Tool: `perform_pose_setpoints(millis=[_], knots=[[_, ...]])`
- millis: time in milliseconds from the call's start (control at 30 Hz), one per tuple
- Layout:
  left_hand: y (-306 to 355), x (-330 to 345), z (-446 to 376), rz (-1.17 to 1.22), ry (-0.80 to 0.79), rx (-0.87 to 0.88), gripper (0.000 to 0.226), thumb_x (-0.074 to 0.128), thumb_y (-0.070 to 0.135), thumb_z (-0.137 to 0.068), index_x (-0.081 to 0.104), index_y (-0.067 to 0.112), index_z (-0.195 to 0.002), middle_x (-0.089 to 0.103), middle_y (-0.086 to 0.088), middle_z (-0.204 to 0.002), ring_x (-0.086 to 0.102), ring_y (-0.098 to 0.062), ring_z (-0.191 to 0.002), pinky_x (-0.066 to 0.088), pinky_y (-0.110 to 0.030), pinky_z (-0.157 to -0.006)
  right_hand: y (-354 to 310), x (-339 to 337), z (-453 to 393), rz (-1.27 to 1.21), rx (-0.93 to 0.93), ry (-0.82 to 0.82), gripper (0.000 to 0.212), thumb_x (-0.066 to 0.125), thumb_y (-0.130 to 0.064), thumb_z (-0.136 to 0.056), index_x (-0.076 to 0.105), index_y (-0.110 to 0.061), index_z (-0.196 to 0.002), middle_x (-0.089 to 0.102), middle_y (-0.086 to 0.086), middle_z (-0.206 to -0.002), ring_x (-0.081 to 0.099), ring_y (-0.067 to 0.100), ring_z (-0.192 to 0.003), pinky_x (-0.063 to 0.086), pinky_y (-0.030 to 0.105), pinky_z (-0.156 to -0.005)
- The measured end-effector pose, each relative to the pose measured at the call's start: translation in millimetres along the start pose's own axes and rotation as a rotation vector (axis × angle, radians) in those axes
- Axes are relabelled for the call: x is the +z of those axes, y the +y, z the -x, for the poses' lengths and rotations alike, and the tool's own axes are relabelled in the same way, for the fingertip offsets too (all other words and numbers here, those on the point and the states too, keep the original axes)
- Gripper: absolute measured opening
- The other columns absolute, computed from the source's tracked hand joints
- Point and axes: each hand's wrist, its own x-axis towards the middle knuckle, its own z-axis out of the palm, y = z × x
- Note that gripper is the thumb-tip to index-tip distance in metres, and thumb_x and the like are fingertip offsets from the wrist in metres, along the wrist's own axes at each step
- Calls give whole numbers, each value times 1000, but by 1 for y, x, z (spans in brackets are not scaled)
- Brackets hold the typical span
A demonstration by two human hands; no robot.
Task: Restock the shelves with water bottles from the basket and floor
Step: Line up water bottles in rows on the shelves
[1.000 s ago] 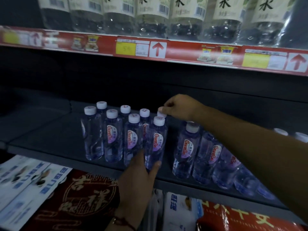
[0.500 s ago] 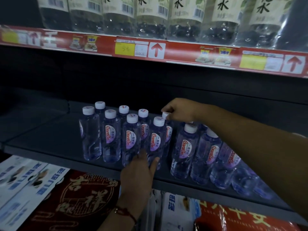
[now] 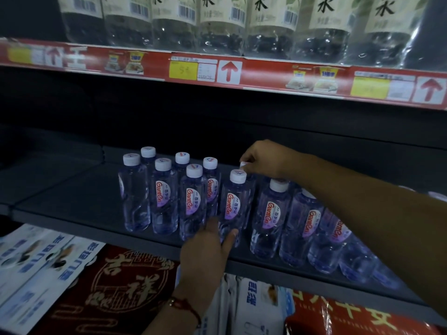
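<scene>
Several small clear water bottles with white caps and pink labels stand on the dark middle shelf (image 3: 72, 209). My left hand (image 3: 208, 252) grips the base of a front-row bottle (image 3: 233, 204), thumb on its right side. My right hand (image 3: 263, 160) reaches in from the right and pinches the white cap of a back-row bottle (image 3: 242, 164) just behind it; that bottle's body is mostly hidden. More of the same bottles (image 3: 271, 218) stand in a row under my right forearm.
The upper shelf, with a red price strip (image 3: 229, 71), carries large bottles (image 3: 217, 27) with pale labels. Below the middle shelf lie a red carton (image 3: 116, 286) and white-blue cartons (image 3: 36, 262). The left part of the middle shelf holds no bottles.
The front bottle in my left hand and the back bottle in my right hand have shifted slightly right, opening a gap from the left cluster. Both hands keep their hold.
</scene>
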Motion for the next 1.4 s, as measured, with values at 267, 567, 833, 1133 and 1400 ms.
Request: perform_pose_setpoints(millis=[267, 567, 833, 1133, 1400], knots=[[7, 9, 2, 61, -40, 26, 68, 34, 71, -94, 36, 32, -149, 63, 3, -135, 64, -18, -114, 54, -34, -86, 4, 0, 2, -7, 16, -9, 28, 65, -29, -95, 73, -13, -115, 72, 0, -118, 61, 9, -94, 43, 21, -81], [-21, -9, 14, 159, 94, -12, 61, 35, 74, -90, 52, 35, -134, 67, 11, -121, 66, -10, -101, 51, -26, -77, -7, -9, 3, -49, 98, -56, 35, 62, -45, -94, 76, -16, -109, 74, -3, -98, 64, -1, -80, 50, 25, -79], [-61, -19, 3, 162, 143, -107, 73, 52, 65, -91, 37, 27, -152, 55, -1, -145, 63, -20, -117, 55, -32, -84, -47, -4, -20, -130, -54, -43, 51, 60, -34, -98, 48, -24, -146, 45, -2, -152, 44, 14, -136, 32, 20, -106], [-60, -23, -4, 219, 107, -125, 62, 56, 61, -93, 33, 32, -143, 68, 0, -122, 67, -20, -102, 54, -32, -77, -61, 12, -33, -77, -69, -52, 31, 67, -24, -92, 70, -15, -122, 69, 1, -123, 63, 17, -111, 48, 36, -100], [-56, -19, -6, 246, 95, -114, 54, 56, 63, -91, 37, 34, -131, 68, -1, -113, 67, -21, -95, 43, -26, -67, -58, 12, -31, -57, -43, -53, 33, 63, -26, -95, 68, -14, -125, 67, 2, -127, 61, 20, -116, 47, 37, -102]])
